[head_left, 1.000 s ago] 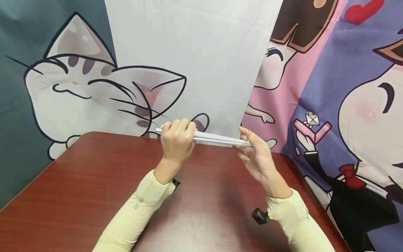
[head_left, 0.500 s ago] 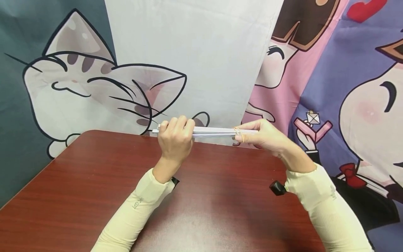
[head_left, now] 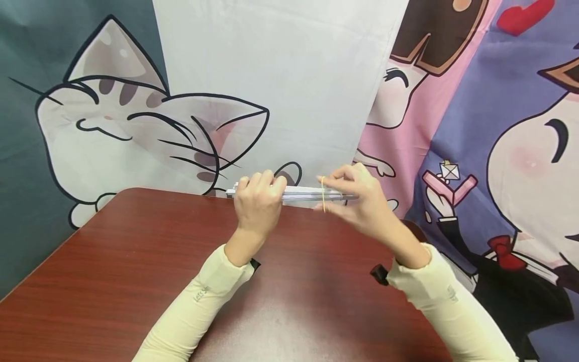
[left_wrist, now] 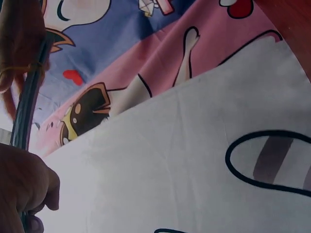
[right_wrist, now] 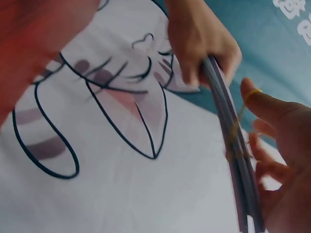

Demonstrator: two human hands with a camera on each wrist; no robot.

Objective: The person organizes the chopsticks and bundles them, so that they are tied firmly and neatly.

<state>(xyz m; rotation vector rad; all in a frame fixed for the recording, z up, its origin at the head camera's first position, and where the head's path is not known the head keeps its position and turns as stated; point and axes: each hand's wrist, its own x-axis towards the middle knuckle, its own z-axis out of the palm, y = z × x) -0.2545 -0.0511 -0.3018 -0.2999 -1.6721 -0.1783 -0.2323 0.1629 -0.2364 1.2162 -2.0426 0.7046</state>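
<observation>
Rubber band (head_left: 323, 202) has shifted along the stick bundle (head_left: 299, 194), nearer the left hand (head_left: 259, 205). Head view: bundle above counter (head_left: 172, 256); left grip curled round it near one end, right hand (head_left: 364, 198) spread wide about the other, stretching band. Left wrist: band crosses bundle. Right wrist: band reaches thumb (right_wrist: 265, 103). Advisable: even stretch, bundle steady.

Left grip (left_wrist: 26, 182) round a slim bundle (left_wrist: 25, 111)
</observation>
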